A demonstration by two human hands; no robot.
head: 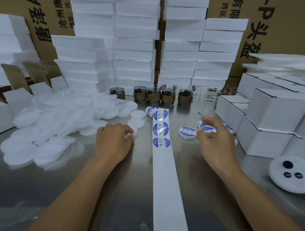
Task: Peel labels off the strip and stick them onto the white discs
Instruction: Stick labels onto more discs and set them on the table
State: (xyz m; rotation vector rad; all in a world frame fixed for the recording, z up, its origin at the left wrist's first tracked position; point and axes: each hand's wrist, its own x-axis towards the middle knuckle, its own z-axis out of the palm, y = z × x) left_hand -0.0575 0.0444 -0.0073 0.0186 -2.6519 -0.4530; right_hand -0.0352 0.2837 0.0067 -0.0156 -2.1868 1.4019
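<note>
Labels (160, 128) sit on a white paper strip (169, 187) that runs from the bottom edge up the middle of the frame. Three round blue ones show on its flat part, and the far end curls into a small roll (149, 111). The left hand (114, 141), just left of the strip, has its fingers curled down over a plain white disc (130, 136) and grips it against the metal table (119, 198). The right hand (215, 141), right of the strip, is blurred; its fingers are half spread and bent round a labelled disc (207, 130), pinching it at the edge. One finished disc (187, 132) lies alone between the strip and that hand, and a few more (229, 129) peek out behind the fingers, too hidden to count. Two plain discs (137, 118) lie singly just left of the roll, and beyond them a heap of discs (47, 124), too many to count, spreads across the left of the frame. Five dark cups (153, 95) with brown sleeves stand in a row at centre, with several clear glasses (211, 95) to their right. White boxes (272, 111) are stacked at the right and foam blocks (134, 43) at the back. At lower right a round foam pad (284, 184) carries three black pieces (287, 164).
</note>
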